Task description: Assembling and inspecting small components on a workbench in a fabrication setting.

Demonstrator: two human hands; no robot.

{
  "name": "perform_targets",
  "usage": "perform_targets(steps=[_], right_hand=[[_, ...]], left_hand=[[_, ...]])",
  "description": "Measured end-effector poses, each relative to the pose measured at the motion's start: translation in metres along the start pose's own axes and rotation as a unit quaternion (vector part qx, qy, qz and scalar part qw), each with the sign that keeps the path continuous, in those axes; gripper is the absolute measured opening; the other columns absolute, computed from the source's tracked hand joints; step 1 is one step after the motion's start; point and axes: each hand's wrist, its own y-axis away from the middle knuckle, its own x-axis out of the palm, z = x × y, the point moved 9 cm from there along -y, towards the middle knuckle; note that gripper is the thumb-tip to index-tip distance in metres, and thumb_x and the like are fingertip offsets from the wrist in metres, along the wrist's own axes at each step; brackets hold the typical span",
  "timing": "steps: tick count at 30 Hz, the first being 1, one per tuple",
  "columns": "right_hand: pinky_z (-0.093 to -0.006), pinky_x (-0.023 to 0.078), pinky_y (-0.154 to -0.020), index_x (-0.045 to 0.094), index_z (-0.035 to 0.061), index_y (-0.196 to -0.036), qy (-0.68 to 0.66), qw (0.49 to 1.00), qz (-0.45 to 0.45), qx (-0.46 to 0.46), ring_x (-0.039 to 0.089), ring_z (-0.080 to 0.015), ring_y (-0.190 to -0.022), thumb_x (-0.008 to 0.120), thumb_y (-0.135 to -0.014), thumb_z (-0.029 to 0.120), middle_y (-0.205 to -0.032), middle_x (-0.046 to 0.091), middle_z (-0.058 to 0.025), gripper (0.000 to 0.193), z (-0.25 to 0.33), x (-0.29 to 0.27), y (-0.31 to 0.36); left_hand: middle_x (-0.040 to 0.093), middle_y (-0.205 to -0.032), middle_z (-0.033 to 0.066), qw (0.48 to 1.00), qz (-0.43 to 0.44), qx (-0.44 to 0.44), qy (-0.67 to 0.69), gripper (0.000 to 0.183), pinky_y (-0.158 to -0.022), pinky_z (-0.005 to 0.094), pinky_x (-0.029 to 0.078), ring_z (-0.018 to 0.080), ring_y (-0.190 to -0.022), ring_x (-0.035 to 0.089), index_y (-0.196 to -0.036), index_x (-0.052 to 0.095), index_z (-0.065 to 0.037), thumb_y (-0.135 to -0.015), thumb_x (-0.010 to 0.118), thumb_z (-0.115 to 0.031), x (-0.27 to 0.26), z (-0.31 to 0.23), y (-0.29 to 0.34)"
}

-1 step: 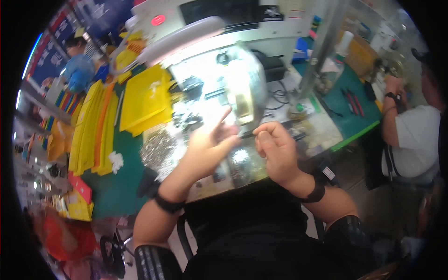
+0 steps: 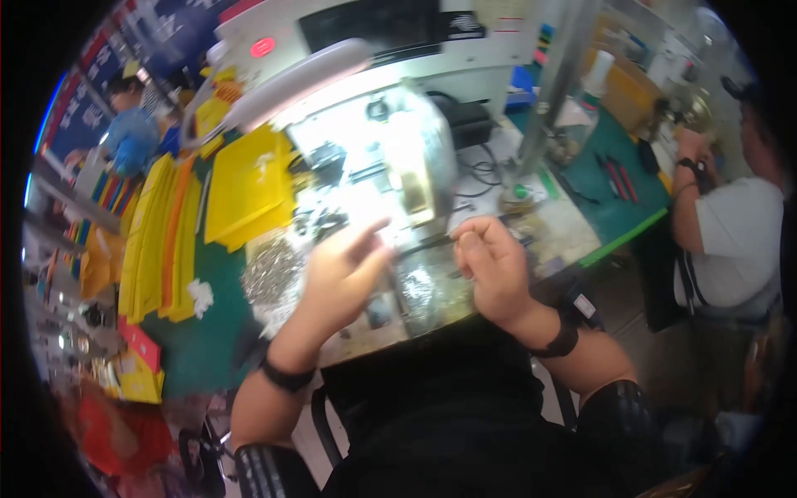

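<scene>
My left hand (image 2: pixel 339 272) is above the worktable, with thumb and fingers apart and nothing visible in it; motion blurs its fingertips. Beside it lies a heap of small silvery metal pieces (image 2: pixel 274 272). My right hand (image 2: pixel 496 270) is closed in a pinch, thumb against the curled forefinger. Whatever it pinches, if anything, is too small to make out. Between and beyond both hands stands a rounded metal bench machine (image 2: pixel 418 187), washed out by glare. A worn, shiny work surface (image 2: pixel 444 286) lies under the hands.
A lamp (image 2: pixel 299 83) hangs over the table. To the left are a yellow bin (image 2: pixel 251 195) and stacked yellow trays (image 2: pixel 149 249). A bottle with a green cap (image 2: pixel 520 192) stands right of the machine. Red-handled pliers (image 2: pixel 621 178) lie near a seated co-worker (image 2: pixel 730 241).
My left hand has drawn left, away from my right hand and toward the heap of metal pieces. The right hand keeps its pinch. The whole view has shifted slightly.
</scene>
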Motion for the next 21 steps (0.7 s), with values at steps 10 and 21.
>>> perform_targets(steps=[10, 21], right_hand=[[-0.0262, 0.039, -0.053, 0.061, 0.0013, -0.105, -0.216, 0.96, -0.152, 0.087, 0.053, -0.0123, -0.059, 0.054, -0.106, 0.027, -0.073, 0.059, -0.0028, 0.027, -0.005, -0.105, -0.094], [-0.0254, 0.036, -0.048, 0.061, 0.0055, -0.093, -0.231, 0.961, -0.139, 0.063, 0.049, -0.0102, -0.053, 0.056, -0.105, 0.028, -0.068, 0.054, -0.0002, 0.026, -0.018, -0.117, -0.095]], left_hand=[[0.068, -0.086, 0.0113, 0.929, -0.279, 0.118, -0.211, 0.008, -0.073, 0.0298, 0.049, 0.021, -0.078, 0.064, -0.1, 0.068, 0.003, -0.093, 0.063, 0.001, -0.112, -0.006, 0.054], [0.067, -0.083, 0.0133, 0.911, -0.268, 0.174, -0.26, 0.008, -0.069, 0.0289, 0.049, 0.0218, -0.073, 0.065, -0.096, 0.068, 0.003, -0.091, 0.062, 0.003, -0.11, -0.021, 0.071]])
